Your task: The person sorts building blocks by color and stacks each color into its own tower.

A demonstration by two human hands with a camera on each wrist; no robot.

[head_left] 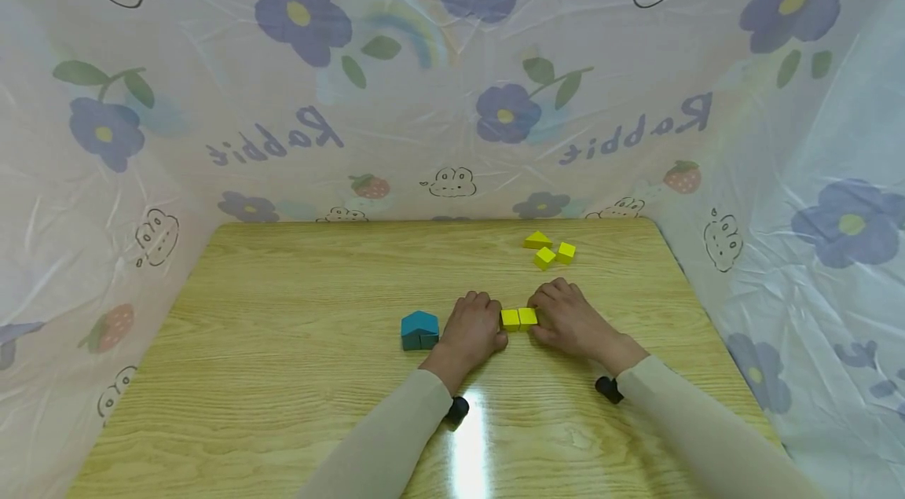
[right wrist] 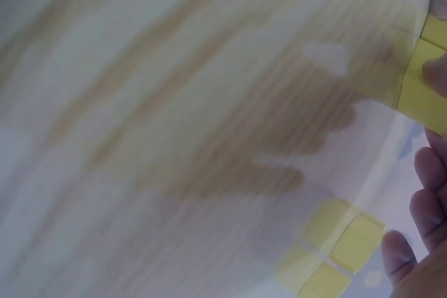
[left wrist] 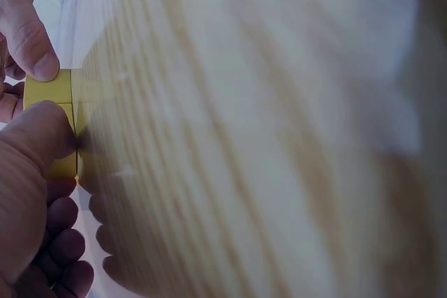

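Two yellow cubes stand side by side on the table, touching, between my hands. My left hand [head_left: 472, 332] pinches the left cube [head_left: 510, 320], its thumb on the near face as the left wrist view shows. From the other side my right hand [head_left: 571, 321] pinches the right cube [head_left: 528, 318], with its thumb [left wrist: 43, 61] on the near face too. Just left of my left hand stands a small blue house shape: a blue roof block [head_left: 420, 322] on top of two blue blocks [head_left: 411, 343].
Beyond my right hand lie a yellow triangular block [head_left: 537, 240] and two loose yellow cubes, one nearer [head_left: 544, 258] and one to the right [head_left: 566, 253]. The wooden table [head_left: 297, 373] is bordered at the back and sides by a patterned curtain [head_left: 396, 106].
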